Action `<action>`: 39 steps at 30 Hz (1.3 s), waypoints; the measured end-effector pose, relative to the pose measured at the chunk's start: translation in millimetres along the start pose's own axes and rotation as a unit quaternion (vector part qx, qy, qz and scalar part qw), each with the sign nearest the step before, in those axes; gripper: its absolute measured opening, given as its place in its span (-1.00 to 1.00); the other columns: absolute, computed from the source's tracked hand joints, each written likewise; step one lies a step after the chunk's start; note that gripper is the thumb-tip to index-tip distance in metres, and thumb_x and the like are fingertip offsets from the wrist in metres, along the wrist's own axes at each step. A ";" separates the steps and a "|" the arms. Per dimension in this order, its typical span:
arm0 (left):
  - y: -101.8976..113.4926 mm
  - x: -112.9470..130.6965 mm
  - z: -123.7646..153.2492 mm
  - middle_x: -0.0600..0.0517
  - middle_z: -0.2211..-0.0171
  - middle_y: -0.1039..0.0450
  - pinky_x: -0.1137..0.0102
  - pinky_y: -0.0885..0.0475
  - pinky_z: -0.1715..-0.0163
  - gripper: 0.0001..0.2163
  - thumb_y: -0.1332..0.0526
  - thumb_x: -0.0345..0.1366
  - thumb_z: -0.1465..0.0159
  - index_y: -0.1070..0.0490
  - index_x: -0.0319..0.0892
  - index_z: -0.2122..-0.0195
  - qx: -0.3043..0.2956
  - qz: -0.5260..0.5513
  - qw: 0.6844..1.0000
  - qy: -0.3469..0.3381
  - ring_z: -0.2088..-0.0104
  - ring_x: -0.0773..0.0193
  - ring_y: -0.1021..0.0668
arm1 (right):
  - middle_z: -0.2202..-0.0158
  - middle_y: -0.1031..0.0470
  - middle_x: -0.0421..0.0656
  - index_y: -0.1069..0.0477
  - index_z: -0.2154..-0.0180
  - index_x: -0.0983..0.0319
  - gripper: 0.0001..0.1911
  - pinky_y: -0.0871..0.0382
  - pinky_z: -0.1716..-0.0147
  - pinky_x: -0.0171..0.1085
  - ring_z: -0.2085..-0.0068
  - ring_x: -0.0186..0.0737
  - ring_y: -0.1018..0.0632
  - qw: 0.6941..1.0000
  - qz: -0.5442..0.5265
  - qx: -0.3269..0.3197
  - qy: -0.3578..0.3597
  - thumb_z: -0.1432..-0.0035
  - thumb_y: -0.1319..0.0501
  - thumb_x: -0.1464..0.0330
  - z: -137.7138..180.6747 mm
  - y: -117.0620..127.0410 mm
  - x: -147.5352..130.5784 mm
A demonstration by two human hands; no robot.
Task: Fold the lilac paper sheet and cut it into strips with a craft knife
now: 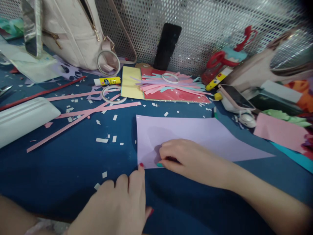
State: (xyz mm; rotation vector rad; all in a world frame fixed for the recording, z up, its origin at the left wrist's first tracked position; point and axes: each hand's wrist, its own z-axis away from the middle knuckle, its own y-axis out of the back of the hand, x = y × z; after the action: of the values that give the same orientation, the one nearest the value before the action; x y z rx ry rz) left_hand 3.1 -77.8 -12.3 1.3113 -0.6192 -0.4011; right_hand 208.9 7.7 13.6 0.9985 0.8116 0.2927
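Note:
A lilac sheet of paper point(195, 137) lies on the blue table point(63, 169), folded into a wedge that tapers to the right. My right hand point(188, 158) rests on its near edge with fingers curled and pressed down, a teal-nailed fingertip at the paper's front edge. My left hand point(117, 205) sits just before the sheet's near left corner, fingers curled, one red-nailed fingertip touching that corner. Neither hand lifts anything.
Pink paper strips point(80, 114), white scraps, tape rolls point(111, 94), a glue stick point(107, 81), red and yellow sheets with cut strips point(168, 86), a black phone point(167, 45), a pink bag point(70, 32), a white case point(22, 120), a pink phone point(236, 98), more coloured paper point(281, 132) at right. Mesh wall behind.

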 end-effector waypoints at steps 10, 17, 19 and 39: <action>51.0 -70.4 -67.4 0.10 0.36 -0.43 0.41 -0.25 0.37 -0.91 -0.17 -0.36 -0.29 -0.40 -0.15 0.37 -0.103 0.143 0.975 -0.135 0.36 0.30 -0.46 | 0.36 -0.50 -0.24 -0.41 0.36 0.20 -0.87 -0.21 0.35 -0.33 0.35 -0.31 -0.46 0.998 -0.051 0.038 -0.030 -0.12 -0.15 0.52 -5.1 -5.1 -17.6; 46.2 -83.1 -74.3 0.18 0.37 -0.43 0.41 -0.22 0.29 -0.93 -0.21 -0.39 -0.25 -0.41 -0.10 0.38 -0.120 0.204 0.957 -0.166 0.34 0.34 -0.41 | 0.42 -0.51 -0.25 -0.46 0.40 0.20 -0.87 -0.18 0.42 -0.34 0.43 -0.35 -0.43 0.995 -0.078 0.043 -0.050 -0.11 -0.17 0.50 -14.8 -8.4 -20.9; 47.4 -84.8 -76.7 0.18 0.38 -0.43 0.42 -0.22 0.32 -0.92 -0.20 -0.37 -0.26 -0.43 -0.10 0.38 -0.132 0.212 0.955 -0.162 0.34 0.34 -0.41 | 0.45 -0.50 -0.26 -0.45 0.42 0.21 -0.89 -0.15 0.45 -0.34 0.46 -0.36 -0.41 0.994 -0.078 0.042 -0.057 -0.12 -0.18 0.46 -17.0 -8.2 -20.2; 58.6 -83.7 -74.6 0.15 0.38 -0.42 0.45 -0.23 0.32 -0.95 -0.24 -0.33 -0.25 -0.42 -0.14 0.36 -0.157 0.224 0.947 -0.165 0.32 0.33 -0.42 | 0.25 -0.54 -0.19 -0.47 0.32 0.21 -0.88 -0.33 0.17 -0.30 0.20 -0.29 -0.51 0.988 -0.145 0.019 0.057 -0.15 -0.21 0.53 -11.3 -13.3 -18.6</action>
State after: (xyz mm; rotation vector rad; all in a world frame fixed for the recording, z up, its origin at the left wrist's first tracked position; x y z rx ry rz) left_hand -19.0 42.9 18.6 0.7696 -1.0625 -0.3267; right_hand 186.4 -2.7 8.0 0.8918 1.0571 0.0847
